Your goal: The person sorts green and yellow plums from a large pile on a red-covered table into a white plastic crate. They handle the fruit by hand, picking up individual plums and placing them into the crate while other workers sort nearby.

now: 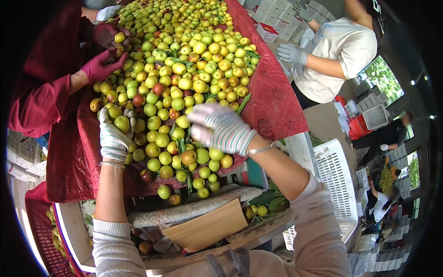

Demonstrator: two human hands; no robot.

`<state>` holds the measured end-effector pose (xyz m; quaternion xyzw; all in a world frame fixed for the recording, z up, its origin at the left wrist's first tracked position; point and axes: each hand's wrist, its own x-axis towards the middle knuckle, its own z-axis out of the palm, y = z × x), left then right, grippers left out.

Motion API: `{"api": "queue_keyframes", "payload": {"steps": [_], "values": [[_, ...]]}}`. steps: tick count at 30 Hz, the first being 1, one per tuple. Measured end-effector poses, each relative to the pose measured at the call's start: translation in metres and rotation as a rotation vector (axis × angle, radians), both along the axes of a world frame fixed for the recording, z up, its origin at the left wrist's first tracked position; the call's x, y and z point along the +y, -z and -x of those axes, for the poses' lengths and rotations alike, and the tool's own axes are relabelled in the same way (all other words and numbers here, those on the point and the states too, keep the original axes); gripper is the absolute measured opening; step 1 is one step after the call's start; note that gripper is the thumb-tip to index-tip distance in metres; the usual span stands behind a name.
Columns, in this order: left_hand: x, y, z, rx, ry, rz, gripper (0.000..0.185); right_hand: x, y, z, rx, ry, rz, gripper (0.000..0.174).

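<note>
A deep heap of green-yellow fruits (pixel 173 93), which look like jujubes, covers a red cloth (pixel 277 104) on the sorting table. Some fruits have reddish-brown patches, and narrow green leaves (pixel 245 103) lie among them. My left hand (pixel 116 138), in a striped knit glove, is at the heap's left edge, its fingers curled up around a green fruit (pixel 121 124). Over the right part of the heap is my right hand (pixel 221 130), gloved alike and blurred by motion. Its palm faces down, fingers apart; whether a fruit lies beneath it is hidden.
At left, a co-worker's magenta-gloved hands (pixel 104 65) hold fruit. Another person in grey gloves (pixel 292 53) stands right. Corrugated cardboard (pixel 206 225) and a grey towel (pixel 193 204) lie before me. A white plastic crate (pixel 335 180) stands right, a red basket (pixel 52 242) lower left.
</note>
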<state>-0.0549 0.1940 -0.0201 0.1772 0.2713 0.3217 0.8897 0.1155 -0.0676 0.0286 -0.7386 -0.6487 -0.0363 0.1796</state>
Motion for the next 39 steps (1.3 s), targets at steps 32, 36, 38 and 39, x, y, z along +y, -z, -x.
{"api": "queue_keyframes", "payload": {"steps": [32, 36, 38, 39], "values": [[-0.001, -0.009, 0.003, -0.02, -0.032, -0.014, 0.056, 0.038, -0.012, -0.071, 0.043, 0.326, 0.432, 0.031], [-0.003, -0.013, 0.005, -0.049, -0.034, -0.014, 0.055, 0.076, -0.006, -0.038, -0.118, 0.469, 0.541, 0.038], [-0.003, -0.009, 0.003, -0.039, -0.051, -0.025, 0.05, 0.079, 0.007, -0.038, -0.188, 0.46, 0.546, 0.034], [-0.003, -0.009, 0.002, -0.035, -0.083, -0.022, 0.047, 0.081, 0.01, -0.036, -0.235, 0.447, 0.537, 0.033]]}}
